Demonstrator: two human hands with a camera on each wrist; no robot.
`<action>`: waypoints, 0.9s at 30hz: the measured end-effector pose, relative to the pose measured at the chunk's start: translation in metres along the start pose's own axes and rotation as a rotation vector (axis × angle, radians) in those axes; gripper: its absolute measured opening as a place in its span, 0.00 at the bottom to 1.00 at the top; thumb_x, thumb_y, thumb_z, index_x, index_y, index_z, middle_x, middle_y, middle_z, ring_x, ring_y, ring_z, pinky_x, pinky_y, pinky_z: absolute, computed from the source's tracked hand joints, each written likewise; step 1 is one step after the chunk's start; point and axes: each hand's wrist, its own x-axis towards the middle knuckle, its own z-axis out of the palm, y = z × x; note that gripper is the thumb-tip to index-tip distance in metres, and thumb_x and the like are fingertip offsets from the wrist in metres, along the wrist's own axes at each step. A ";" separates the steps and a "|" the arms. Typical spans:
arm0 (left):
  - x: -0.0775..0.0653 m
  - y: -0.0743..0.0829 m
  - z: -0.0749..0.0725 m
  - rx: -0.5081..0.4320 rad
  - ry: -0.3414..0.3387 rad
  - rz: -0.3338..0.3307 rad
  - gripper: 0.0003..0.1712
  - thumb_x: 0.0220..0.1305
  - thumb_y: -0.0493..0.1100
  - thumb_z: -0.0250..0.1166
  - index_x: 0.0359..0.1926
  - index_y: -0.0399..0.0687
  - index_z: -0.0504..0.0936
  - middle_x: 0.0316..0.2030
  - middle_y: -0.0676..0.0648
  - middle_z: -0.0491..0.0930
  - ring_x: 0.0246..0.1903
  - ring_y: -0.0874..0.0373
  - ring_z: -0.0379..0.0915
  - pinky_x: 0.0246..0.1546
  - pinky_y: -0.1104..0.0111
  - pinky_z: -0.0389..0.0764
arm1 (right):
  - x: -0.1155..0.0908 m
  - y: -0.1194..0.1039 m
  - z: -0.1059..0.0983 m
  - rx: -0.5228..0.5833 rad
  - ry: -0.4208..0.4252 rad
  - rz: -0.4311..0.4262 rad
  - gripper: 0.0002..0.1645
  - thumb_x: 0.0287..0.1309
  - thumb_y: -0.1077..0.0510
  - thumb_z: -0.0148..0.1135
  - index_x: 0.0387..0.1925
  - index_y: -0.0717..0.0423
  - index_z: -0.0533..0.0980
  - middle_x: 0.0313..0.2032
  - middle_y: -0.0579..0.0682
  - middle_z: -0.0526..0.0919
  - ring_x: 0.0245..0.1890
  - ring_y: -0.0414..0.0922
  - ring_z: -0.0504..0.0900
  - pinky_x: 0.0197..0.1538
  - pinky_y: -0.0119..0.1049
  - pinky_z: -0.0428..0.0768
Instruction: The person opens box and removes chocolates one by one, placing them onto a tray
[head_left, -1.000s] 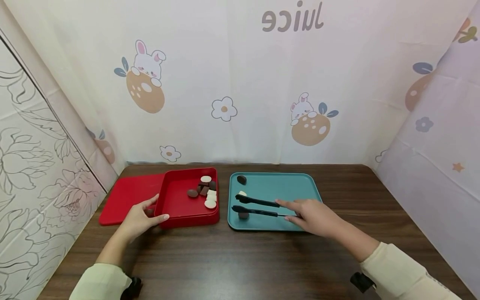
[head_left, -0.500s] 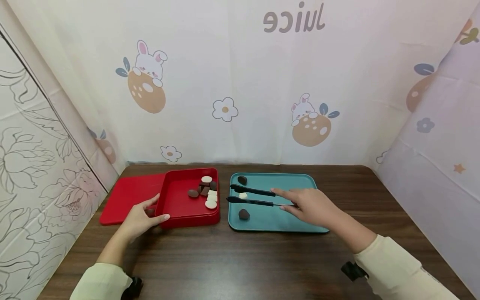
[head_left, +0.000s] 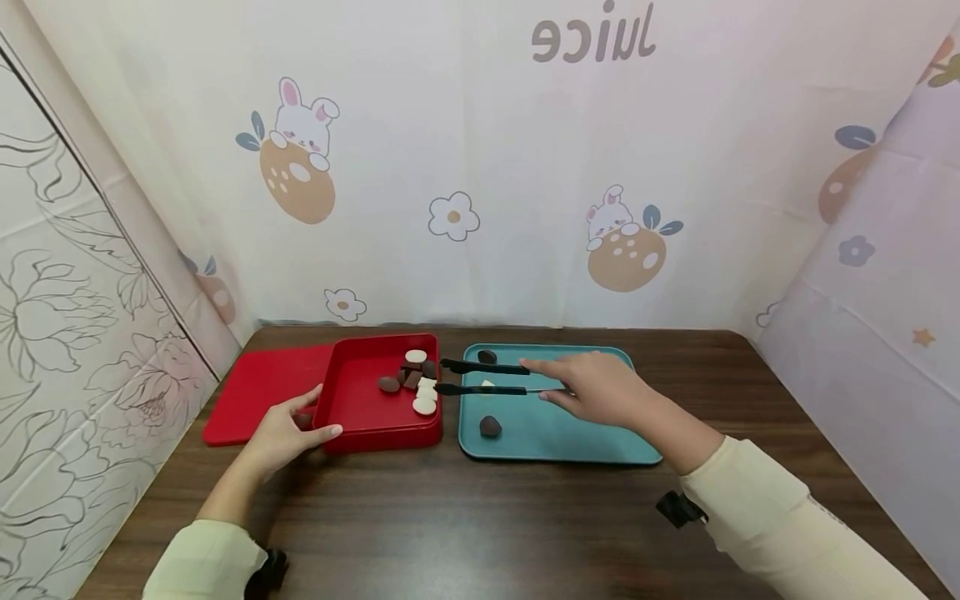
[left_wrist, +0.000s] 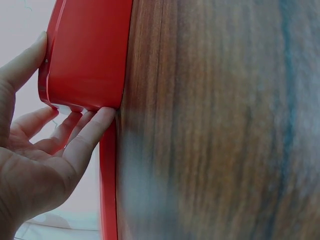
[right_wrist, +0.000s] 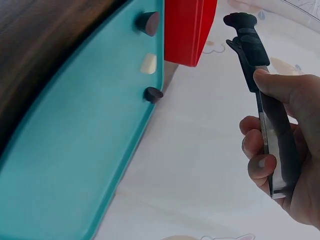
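Note:
My left hand (head_left: 281, 433) grips the near left corner of a red box (head_left: 356, 392), thumb on the rim and fingers against the side. Inside the box, several dark chocolates (head_left: 412, 379) and white chocolates (head_left: 424, 406) lie toward the right wall. Black-tipped metal tongs (head_left: 487, 368) are in my right hand (head_left: 592, 387), pinched between thumb and fingers. Their two tips are apart at the box's right rim, and nothing shows between them. Below the tongs is a teal tray (head_left: 570, 433) with two dark chocolates (head_left: 491, 427) and a partly hidden white chocolate (right_wrist: 148, 64).
A flat red lid (head_left: 258, 392) lies to the left, partly behind the box. Box and tray stand side by side on the dark wooden table (head_left: 465, 525), with a narrow gap between them. A patterned curtain (head_left: 495, 150) hangs behind.
My right hand has moved left with the tongs, from over the tray's left part to the box's right rim. My left hand has stayed on the box.

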 end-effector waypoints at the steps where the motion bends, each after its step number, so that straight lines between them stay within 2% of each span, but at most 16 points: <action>1: 0.000 0.000 0.000 -0.002 0.000 -0.002 0.54 0.54 0.56 0.74 0.74 0.42 0.57 0.56 0.31 0.74 0.52 0.41 0.72 0.42 0.59 0.83 | 0.003 0.000 0.000 -0.005 -0.008 0.000 0.31 0.60 0.51 0.68 0.64 0.50 0.73 0.33 0.45 0.85 0.22 0.34 0.76 0.22 0.28 0.71; 4: 0.000 0.001 0.000 -0.003 0.001 -0.004 0.54 0.54 0.56 0.74 0.74 0.42 0.57 0.57 0.31 0.74 0.53 0.41 0.72 0.42 0.59 0.83 | 0.012 -0.002 -0.002 -0.023 -0.039 0.008 0.31 0.60 0.49 0.67 0.65 0.47 0.73 0.35 0.46 0.85 0.22 0.35 0.76 0.19 0.28 0.68; 11: 0.000 0.003 0.000 -0.008 -0.003 -0.012 0.54 0.55 0.56 0.74 0.74 0.41 0.57 0.57 0.30 0.73 0.54 0.40 0.71 0.43 0.58 0.83 | 0.036 -0.011 -0.005 -0.050 -0.095 0.010 0.31 0.58 0.48 0.69 0.63 0.45 0.75 0.25 0.43 0.79 0.22 0.37 0.75 0.20 0.29 0.70; 15: 0.002 0.001 0.001 -0.019 -0.003 -0.011 0.54 0.54 0.55 0.74 0.74 0.42 0.57 0.56 0.31 0.75 0.52 0.41 0.72 0.41 0.61 0.82 | 0.051 -0.017 -0.006 -0.076 -0.133 0.009 0.30 0.58 0.48 0.69 0.63 0.44 0.76 0.23 0.42 0.77 0.23 0.37 0.75 0.21 0.29 0.72; 22: 0.004 -0.002 0.001 -0.019 -0.002 -0.002 0.53 0.55 0.54 0.74 0.74 0.42 0.56 0.54 0.32 0.76 0.51 0.43 0.73 0.41 0.62 0.81 | 0.076 -0.026 -0.001 -0.101 -0.212 0.013 0.30 0.60 0.48 0.68 0.63 0.44 0.75 0.27 0.44 0.81 0.27 0.40 0.79 0.21 0.30 0.74; 27: 0.003 -0.003 0.001 -0.019 -0.001 0.000 0.52 0.56 0.53 0.74 0.74 0.42 0.57 0.53 0.32 0.77 0.50 0.44 0.74 0.41 0.62 0.81 | 0.092 -0.030 0.005 -0.087 -0.273 0.020 0.30 0.62 0.48 0.66 0.65 0.44 0.73 0.21 0.41 0.76 0.25 0.38 0.75 0.21 0.29 0.72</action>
